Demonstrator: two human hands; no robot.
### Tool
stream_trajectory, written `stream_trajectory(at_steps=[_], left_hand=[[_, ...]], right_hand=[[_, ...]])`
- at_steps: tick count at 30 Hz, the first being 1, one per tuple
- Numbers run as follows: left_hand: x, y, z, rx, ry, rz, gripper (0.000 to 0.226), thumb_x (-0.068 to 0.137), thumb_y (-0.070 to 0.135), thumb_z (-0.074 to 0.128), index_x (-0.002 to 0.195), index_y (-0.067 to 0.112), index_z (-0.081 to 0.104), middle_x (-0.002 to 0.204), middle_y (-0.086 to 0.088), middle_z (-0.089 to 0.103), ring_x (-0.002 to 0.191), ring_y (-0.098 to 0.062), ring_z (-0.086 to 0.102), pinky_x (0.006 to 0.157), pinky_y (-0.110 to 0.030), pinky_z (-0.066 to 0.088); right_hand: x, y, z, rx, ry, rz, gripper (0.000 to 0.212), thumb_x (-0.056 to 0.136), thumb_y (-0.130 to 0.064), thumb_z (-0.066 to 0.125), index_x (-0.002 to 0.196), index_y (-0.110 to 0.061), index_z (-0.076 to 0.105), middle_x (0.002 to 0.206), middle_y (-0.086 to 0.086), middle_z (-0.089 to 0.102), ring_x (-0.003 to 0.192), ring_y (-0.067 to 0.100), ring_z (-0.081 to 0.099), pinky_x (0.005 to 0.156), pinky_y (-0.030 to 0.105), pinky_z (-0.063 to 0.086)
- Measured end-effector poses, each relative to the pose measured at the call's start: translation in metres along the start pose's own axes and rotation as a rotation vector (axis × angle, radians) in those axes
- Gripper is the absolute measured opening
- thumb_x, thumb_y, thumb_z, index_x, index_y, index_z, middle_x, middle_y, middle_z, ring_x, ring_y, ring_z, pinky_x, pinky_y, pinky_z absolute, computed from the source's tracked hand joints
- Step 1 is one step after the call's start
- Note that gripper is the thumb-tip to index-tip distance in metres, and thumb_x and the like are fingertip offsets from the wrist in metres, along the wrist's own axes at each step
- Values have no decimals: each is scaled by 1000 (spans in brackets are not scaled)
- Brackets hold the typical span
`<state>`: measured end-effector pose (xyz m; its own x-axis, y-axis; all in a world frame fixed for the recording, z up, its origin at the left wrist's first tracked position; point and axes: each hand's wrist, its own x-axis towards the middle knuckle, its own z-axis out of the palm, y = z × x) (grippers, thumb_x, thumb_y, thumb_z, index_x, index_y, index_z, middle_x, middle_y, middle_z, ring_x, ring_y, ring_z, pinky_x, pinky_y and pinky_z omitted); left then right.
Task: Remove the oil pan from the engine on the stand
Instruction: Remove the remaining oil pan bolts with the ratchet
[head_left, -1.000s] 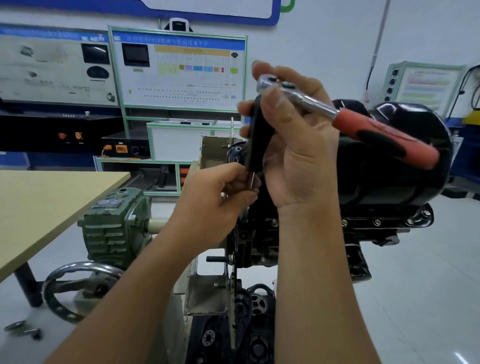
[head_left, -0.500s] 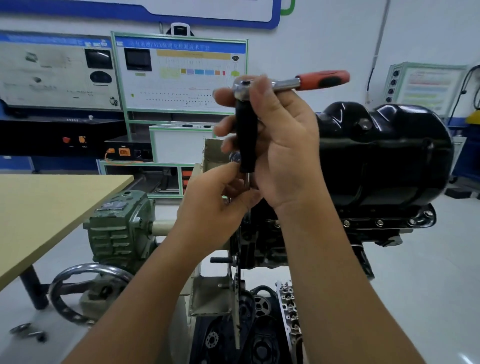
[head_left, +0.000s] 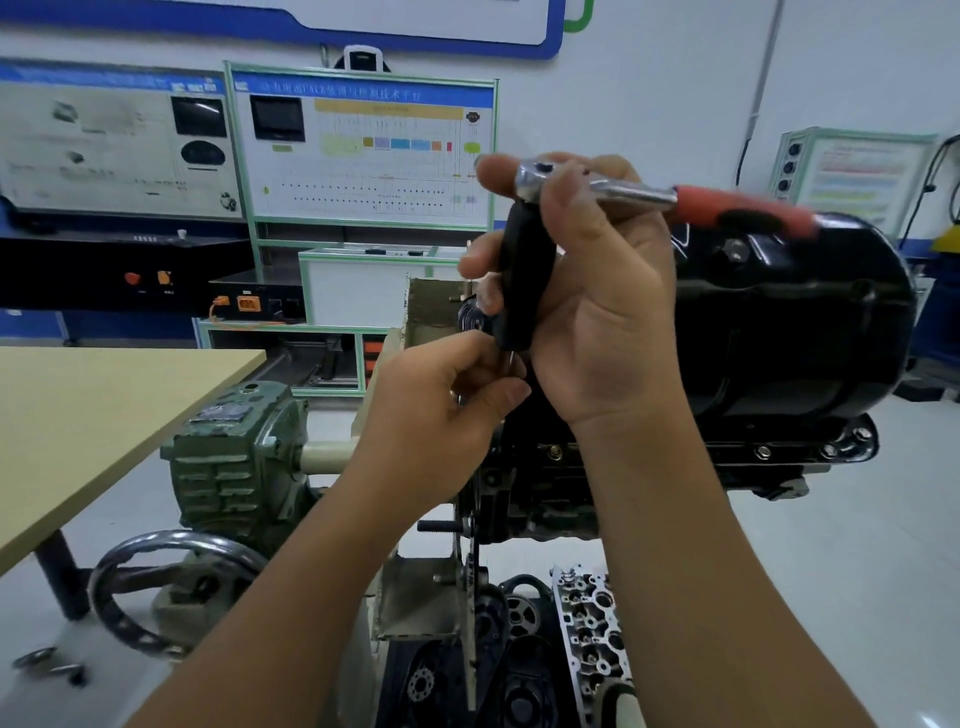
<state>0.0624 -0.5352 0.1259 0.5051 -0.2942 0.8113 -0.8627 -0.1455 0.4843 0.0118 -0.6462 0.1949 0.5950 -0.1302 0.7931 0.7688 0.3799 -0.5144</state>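
I've swung the ratchet (head_left: 665, 200) handle level from a downward tilt, right hand (head_left: 597, 291) clamped round its black extension (head_left: 522, 275), left hand (head_left: 447, 410) pinching the tip; oil pan (head_left: 800, 322) remains bolted on the engine behind, so no bolt engaged yet.

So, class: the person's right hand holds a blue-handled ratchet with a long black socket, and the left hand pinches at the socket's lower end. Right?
Not quite: the head view shows the ratchet handle is red-orange, not blue. The right hand holds it with the long black socket, and the left hand pinches at its lower end.
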Motion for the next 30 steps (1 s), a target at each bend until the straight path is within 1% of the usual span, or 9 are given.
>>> stream_trajectory(at_steps=[3,5,9,12,14,17,19,25,30], left_hand=[[0,2,4,-3,47,-9,15,80,8,86,83,6,72,74,5,70,67,-8,64,67,-27,55],[1,1,4,-25,55,10,17,81,10,86,88,1,74,77,-2,73,68,-12,66,69,-37,58],[-1,3,-2,-175,45,44,20,88,12,71,100,-5,72,86,-12,75,81,-33,71,71,-51,58],[-1,2,0,-156,99,12,19,84,9,73,97,-5,72,86,-11,75,79,-30,71,72,-51,58],[0,2,3,-134,116,13,19,83,10,75,95,-4,72,84,-10,75,76,-26,71,71,-48,58],[3,4,4,-138,110,16,21,84,13,73,94,-5,70,82,-13,73,74,-29,69,70,-49,57],[5,4,2,-144,79,18,22,84,13,72,96,-5,69,83,-17,71,78,-36,68,71,-52,57],[5,5,0,-104,75,33,6,82,13,70,84,16,65,73,-12,67,69,-36,65,64,-49,55],[6,-1,-8,-105,-57,16,10,87,-1,75,92,-6,69,80,-16,72,74,-33,70,71,-49,58]], right_hand=[[-2,1,-1,-19,8,-62,14,96,-5,62,100,-12,51,103,16,72,67,30,66,52,31,49],[-3,1,2,-20,3,-48,8,99,-11,59,103,-10,52,104,18,72,68,30,67,52,31,49],[-2,2,6,-38,25,43,20,104,-25,50,102,-7,59,107,20,72,64,28,65,54,33,47],[-3,0,6,-77,-1,-3,9,96,-14,65,98,-11,58,104,22,70,63,29,65,53,32,49],[-4,1,5,-82,4,-51,20,91,-9,70,99,-12,51,102,23,69,64,30,66,52,31,49],[-4,2,8,-53,21,-27,10,99,-16,60,101,-9,53,100,21,72,64,30,67,51,30,47],[-4,2,9,-36,64,39,18,103,-26,54,98,-9,59,100,21,73,60,29,64,50,29,46],[-6,8,14,-59,75,-45,21,92,-15,71,102,-8,54,95,28,67,60,28,63,50,29,48],[-6,6,14,-77,48,19,21,103,-28,52,93,-11,60,88,16,73,56,27,60,49,31,40]])
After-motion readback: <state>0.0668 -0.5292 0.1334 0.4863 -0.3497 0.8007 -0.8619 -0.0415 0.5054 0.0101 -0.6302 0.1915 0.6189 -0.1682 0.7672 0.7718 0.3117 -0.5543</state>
